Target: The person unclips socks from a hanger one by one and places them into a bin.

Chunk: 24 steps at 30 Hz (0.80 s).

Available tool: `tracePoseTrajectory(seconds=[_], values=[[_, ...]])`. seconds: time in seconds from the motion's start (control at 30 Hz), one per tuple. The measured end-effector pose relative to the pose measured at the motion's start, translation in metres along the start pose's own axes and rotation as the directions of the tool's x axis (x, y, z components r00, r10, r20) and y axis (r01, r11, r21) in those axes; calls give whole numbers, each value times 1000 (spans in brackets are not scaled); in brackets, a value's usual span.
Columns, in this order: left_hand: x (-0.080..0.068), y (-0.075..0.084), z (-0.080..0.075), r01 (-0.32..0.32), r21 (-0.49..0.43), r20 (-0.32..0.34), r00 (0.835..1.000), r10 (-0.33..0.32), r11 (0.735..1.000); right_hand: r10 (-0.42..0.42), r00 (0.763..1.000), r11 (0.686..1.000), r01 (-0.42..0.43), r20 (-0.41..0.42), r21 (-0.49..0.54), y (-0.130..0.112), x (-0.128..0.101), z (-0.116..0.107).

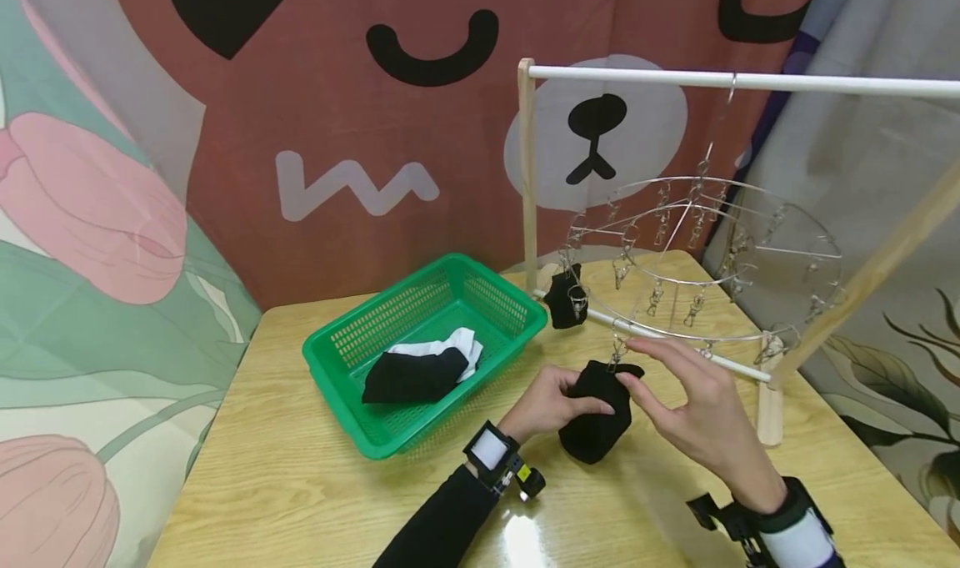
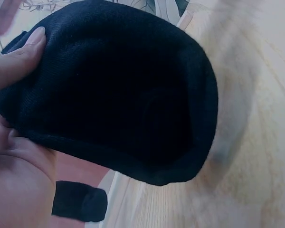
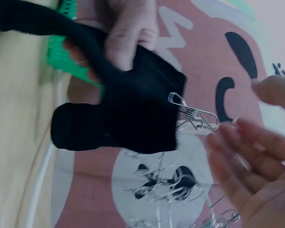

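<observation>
A black sock [image 1: 596,434] hangs from a wire clip [image 3: 194,116] that bites its upper edge, below the near rim of a round metal hanger [image 1: 678,334]. My left hand [image 1: 543,405] pinches the sock from the left, thumb across its front. In the left wrist view the sock's wide opening faces the camera. Close by the clip is my right hand [image 1: 697,401], its fingers spread; the right wrist view has these fingers [image 3: 249,156] beside the clip's handle end, holding nothing. A second black sock [image 1: 567,301] hangs at the hanger's left side.
A green basket [image 1: 330,389] stands on the wooden table [image 1: 247,468], left of the hands, with a black cloth item [image 1: 416,376] and a white one [image 1: 467,347] inside. The hanger hooks onto a white rod [image 1: 637,74] between wooden posts. Several wire clips dangle around it.
</observation>
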<state>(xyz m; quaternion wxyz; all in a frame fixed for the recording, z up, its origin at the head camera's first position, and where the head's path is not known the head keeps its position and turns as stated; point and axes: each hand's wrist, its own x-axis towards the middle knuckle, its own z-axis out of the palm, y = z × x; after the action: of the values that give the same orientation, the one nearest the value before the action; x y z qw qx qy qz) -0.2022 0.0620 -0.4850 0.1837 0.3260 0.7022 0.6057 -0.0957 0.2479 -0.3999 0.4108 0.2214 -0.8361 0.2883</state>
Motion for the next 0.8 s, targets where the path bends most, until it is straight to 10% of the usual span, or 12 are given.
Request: tracePoseTrajectory(seconds=[0.17,0.37,0.8], values=[[-1,-1,0,5,-12,5,1000,-5,1000,172,981,982,-163,86,-99,6,-9,5],[-2,1,-1,6,-15,4,1000,-6,1000,399,875,897,-435,274,81,14,-9,8],[-3,0,-1,18,-51,8,1000,-18,999,482,813,673,-582,326,456,28,-5,24]])
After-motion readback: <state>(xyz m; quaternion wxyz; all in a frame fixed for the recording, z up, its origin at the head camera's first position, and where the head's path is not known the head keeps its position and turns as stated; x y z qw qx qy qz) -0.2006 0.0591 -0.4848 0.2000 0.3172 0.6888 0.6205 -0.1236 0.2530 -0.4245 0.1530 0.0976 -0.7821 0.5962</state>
